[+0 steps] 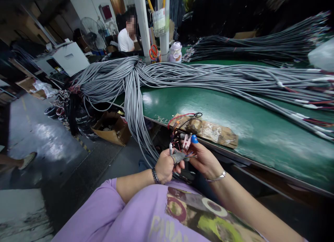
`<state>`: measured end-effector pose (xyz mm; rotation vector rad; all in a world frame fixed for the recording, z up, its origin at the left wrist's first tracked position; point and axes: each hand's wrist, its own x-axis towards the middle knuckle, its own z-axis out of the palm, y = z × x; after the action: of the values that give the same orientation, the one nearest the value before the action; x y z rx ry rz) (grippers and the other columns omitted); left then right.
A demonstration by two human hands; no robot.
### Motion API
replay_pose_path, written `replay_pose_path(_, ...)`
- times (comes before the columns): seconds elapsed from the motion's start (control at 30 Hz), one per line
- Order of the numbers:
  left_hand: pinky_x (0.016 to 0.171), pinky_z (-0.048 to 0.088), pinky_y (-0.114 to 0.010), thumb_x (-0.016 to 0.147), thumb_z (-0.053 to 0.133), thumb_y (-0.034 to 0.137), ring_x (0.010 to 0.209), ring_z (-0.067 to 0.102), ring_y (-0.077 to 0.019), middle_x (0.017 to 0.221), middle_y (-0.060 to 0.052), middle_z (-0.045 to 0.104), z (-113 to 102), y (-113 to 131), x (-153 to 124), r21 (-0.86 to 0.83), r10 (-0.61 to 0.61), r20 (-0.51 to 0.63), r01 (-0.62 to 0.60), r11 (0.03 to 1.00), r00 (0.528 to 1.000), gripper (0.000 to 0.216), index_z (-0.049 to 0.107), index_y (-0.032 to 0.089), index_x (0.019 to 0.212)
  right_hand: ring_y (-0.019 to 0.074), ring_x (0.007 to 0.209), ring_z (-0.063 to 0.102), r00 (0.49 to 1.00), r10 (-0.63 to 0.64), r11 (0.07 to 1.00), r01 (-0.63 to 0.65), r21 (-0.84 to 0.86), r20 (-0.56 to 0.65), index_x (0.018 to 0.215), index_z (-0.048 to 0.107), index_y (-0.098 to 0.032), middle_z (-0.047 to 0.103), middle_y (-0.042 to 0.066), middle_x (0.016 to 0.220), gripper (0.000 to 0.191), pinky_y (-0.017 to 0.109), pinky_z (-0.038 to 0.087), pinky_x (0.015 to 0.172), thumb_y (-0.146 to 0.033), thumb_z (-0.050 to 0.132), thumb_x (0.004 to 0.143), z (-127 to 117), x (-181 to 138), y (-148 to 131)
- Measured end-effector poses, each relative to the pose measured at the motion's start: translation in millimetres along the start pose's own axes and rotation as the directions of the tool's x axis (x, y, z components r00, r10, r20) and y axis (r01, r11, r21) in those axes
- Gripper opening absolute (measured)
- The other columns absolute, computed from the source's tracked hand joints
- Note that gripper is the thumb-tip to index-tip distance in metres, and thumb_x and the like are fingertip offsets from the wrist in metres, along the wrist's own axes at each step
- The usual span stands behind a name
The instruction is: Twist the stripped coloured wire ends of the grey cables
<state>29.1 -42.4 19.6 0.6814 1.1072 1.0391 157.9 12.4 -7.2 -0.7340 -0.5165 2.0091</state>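
My left hand, its thumb wrapped in grey tape, is closed around a cable; a white cable end sticks up from the fist. Thin coloured wires fan out past the thumb toward my right hand. That hand wears a blue cover on one fingertip and pinches at the wires. A pale pink clip sits just beside its fingers, at the table edge; whether the fingers touch it I cannot tell. Behind both hands, a worn taped wooden block lies on the edge, with red and black leads on it.
Long grey cables run across the green table, and one bundle hangs over its edge. Black cables lie behind. Orange scissors and a lilac jar stand by the post. A cardboard box and a seated person are left.
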Motion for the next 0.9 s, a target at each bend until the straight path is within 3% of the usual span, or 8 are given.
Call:
replay_pose_path(0.2, 0.032, 0.019, -0.019, 0.062, 0.074, 0.047, 0.030, 0.039, -0.0049, 0.046, 0.003, 0.056, -2, 0, -6, 0.011, 0.013, 0.006, -0.013, 1.000, 1.000, 0.038, 0.052, 0.016, 0.066, 0.0157, 0.062, 0.061, 1.000, -0.015, 0.999, 0.014, 0.031, 0.026, 0.081, 0.067, -0.024, 0.070, 0.001, 0.071, 0.035, 0.029, 0.050, 0.059, -0.058, 0.063, 0.079, 3, -3, 0)
replay_pose_path(0.47, 0.034, 0.020, -0.020, 0.064, 0.073, 0.049, 0.032, 0.041, -0.0051, 0.049, 0.002, 0.058, -6, -2, -13, -0.002, 0.070, -0.025, -0.070, 0.998, 0.997, 0.039, 0.052, 0.016, 0.067, 0.0127, 0.062, 0.061, 0.997, -0.047, 0.999, 0.046, -0.023, -0.059, 0.082, 0.070, -0.021, 0.072, 0.001, 0.078, 0.021, 0.026, 0.051, 0.058, -0.042, 0.071, 0.078, 7, -5, -4)
replay_pose_path(0.6, 0.034, 0.019, -0.020, 0.064, 0.073, 0.049, 0.032, 0.040, -0.0049, 0.050, 0.002, 0.058, -2, -1, -10, -0.019, 0.088, -0.041, -0.089, 0.996, 0.995, 0.039, 0.052, 0.016, 0.067, 0.0152, 0.060, 0.060, 0.999, -0.048, 0.998, 0.048, -0.032, 0.000, 0.081, 0.070, -0.022, 0.074, 0.003, 0.082, 0.031, 0.031, 0.052, 0.060, -0.052, 0.067, 0.079, 6, -5, -2)
replay_pose_path(0.77, 0.035, 0.020, -0.020, 0.063, 0.073, 0.052, 0.033, 0.040, -0.0043, 0.050, 0.003, 0.057, 2, -1, -6, -0.022, 0.077, -0.044, -0.078, 0.997, 0.996, 0.042, 0.052, 0.016, 0.068, 0.0173, 0.055, 0.060, 0.999, -0.019, 0.996, 0.023, -0.088, 0.049, 0.081, 0.072, -0.020, 0.068, 0.003, 0.063, 0.049, 0.032, 0.051, 0.059, -0.067, 0.061, 0.074, 3, 0, 1)
replay_pose_path(0.9, 0.035, 0.019, -0.020, 0.064, 0.073, 0.051, 0.032, 0.040, -0.0044, 0.049, 0.003, 0.057, 2, -1, -5, -0.020, 0.070, -0.046, -0.071, 0.997, 0.997, 0.041, 0.052, 0.016, 0.068, 0.0164, 0.052, 0.058, 0.998, -0.034, 0.995, 0.038, -0.089, 0.047, 0.078, 0.072, -0.020, 0.067, 0.003, 0.062, 0.049, 0.030, 0.049, 0.055, -0.068, 0.062, 0.073, -1, 6, 3)
